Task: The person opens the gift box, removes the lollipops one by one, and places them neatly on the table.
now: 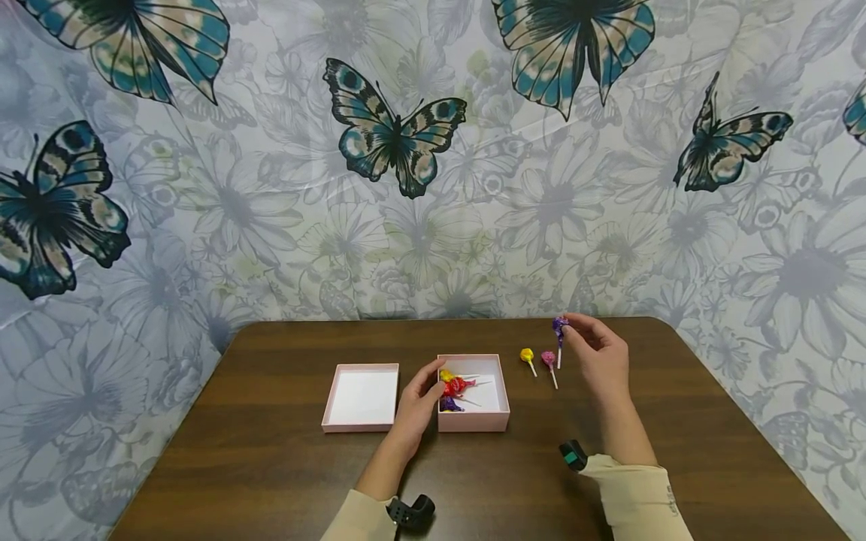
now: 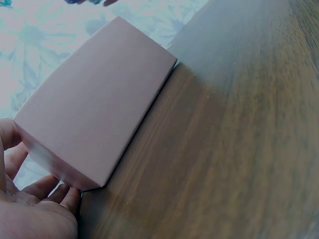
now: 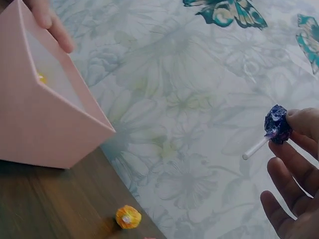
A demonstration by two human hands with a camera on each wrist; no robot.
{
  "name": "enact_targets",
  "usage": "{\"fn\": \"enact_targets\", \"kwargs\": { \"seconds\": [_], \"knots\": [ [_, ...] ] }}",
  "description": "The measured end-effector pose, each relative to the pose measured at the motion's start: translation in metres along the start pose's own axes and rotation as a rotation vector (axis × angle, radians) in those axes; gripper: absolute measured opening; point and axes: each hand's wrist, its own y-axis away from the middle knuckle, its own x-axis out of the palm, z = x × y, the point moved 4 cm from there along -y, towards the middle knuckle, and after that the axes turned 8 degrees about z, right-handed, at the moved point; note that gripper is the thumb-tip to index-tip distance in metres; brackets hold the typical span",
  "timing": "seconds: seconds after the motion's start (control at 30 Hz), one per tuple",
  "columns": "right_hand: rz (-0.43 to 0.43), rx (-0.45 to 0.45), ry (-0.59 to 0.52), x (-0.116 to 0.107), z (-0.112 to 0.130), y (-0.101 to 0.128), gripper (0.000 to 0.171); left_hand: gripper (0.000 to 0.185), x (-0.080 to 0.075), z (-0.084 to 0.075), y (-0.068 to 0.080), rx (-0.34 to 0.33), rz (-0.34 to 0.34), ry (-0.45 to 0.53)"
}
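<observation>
My right hand (image 1: pixel 598 353) pinches a purple-wrapped lollipop (image 3: pixel 277 123) between thumb and fingers, its white stick pointing down in the head view. My left hand (image 1: pixel 416 402) holds the left wall of an open pink box (image 1: pixel 473 424), with fingertips at its rim and outer side. Inside the box's left part lie a yellow lollipop (image 1: pixel 445 374), red lollipops (image 1: pixel 458 386) and a purple lollipop (image 1: pixel 449 405), partly behind the left hand. On the table between box and right hand are a yellow lollipop (image 1: pixel 527 355) and a pink lollipop (image 1: pixel 549 359).
A shallow pink box lid (image 1: pixel 360 429) with a white inside lies left of the box. Everything stands on a dark wooden table (image 1: pixel 271 481). Behind its far edge hangs a butterfly-patterned cloth (image 1: pixel 419 248).
</observation>
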Motion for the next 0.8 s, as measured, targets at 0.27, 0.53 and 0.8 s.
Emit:
{"fn": "enact_targets", "kwargs": {
  "seconds": [0.27,0.53,0.8],
  "knots": [
    [-0.082,0.032,-0.012,-0.017,-0.014,-0.007,0.029,0.043,-0.002,0.0,-0.001,0.004,-0.001,-0.016],
    [-0.103,0.121,0.049,-0.027,-0.045,-0.013,0.03,0.043,-0.002,0.003,-0.002,0.008,0.0,0.0],
    [-0.103,0.141,0.109,-0.034,-0.085,-0.023,0.032,0.043,0.0,0.002,0.0,0.003,0.008,0.002]
  ]
}}
